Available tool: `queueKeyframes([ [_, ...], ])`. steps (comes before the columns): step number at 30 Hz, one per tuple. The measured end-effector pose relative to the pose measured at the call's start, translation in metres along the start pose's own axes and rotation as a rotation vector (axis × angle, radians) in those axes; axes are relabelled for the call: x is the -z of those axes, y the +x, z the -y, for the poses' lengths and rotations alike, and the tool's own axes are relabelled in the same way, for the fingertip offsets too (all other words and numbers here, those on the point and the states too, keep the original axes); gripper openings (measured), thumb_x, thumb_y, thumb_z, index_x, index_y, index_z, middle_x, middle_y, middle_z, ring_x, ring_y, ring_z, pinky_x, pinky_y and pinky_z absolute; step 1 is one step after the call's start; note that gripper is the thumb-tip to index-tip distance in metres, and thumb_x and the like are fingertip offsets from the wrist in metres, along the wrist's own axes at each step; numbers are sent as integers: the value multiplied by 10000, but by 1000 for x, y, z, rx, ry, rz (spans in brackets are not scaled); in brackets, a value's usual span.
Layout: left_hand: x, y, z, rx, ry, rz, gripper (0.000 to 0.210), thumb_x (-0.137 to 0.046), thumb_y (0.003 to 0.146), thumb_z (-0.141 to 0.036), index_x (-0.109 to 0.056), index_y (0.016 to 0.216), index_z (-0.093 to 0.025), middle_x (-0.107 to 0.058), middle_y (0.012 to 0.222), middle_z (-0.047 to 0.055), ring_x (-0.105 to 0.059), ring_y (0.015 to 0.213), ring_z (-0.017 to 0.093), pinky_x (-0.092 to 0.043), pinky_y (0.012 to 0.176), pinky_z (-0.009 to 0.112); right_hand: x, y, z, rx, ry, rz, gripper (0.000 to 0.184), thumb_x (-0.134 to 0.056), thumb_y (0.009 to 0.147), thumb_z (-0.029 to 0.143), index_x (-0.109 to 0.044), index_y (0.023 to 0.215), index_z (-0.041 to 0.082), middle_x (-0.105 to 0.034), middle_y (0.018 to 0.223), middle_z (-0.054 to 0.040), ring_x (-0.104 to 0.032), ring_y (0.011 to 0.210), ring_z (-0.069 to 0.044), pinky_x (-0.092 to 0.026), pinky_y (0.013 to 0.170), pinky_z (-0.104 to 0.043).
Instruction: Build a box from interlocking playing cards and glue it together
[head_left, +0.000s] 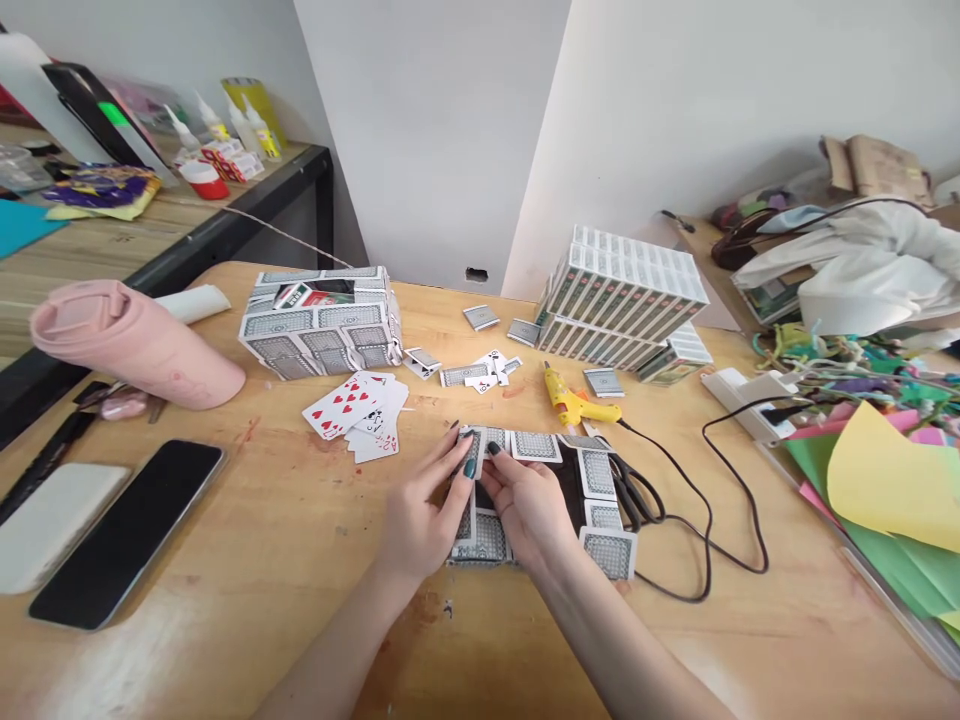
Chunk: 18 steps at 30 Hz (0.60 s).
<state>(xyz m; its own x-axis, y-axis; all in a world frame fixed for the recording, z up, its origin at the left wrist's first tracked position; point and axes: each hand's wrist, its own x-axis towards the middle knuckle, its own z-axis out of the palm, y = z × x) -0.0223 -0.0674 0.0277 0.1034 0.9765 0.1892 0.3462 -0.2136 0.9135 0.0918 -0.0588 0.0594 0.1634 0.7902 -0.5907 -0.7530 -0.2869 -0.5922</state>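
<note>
In front of me lies a dark box covered with playing cards, a wide opening in its top. At its far left corner, my left hand presses a grey-backed playing card between thumb and fingers. Beside it, my right hand reaches over the opening, its thumb on the far rim and its fingers curled inside, partly hidden. One card overhangs the near right corner. Black-handled scissors rest against the right side.
A yellow glue gun with a black cord lies beyond the box. Behind are stacked card packs, a card-covered tissue box and loose cards. A pink tumbler and a phone lie left; coloured paper is right.
</note>
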Motion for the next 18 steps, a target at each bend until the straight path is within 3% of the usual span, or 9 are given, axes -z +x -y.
queueKeyframes([
  [9,2,5,2,6,77,9,320,-480,855,-283,-609,1138,-210,-565,1247,57,-523,1161,189,-421,1009,337,7,3,0,39,-107,55,241,-759,557,184,-651,772,157,-703,766,-38,-652,730,-176,-525,704,-298],
  [18,1,11,7,-41,145,-32,279,-503,842,-271,-644,1079,-234,-594,1210,45,-565,1106,189,-447,980,341,6,4,5,-6,-84,89,249,-744,555,168,-638,780,172,-703,798,-32,-647,751,-168,-507,721,-301],
])
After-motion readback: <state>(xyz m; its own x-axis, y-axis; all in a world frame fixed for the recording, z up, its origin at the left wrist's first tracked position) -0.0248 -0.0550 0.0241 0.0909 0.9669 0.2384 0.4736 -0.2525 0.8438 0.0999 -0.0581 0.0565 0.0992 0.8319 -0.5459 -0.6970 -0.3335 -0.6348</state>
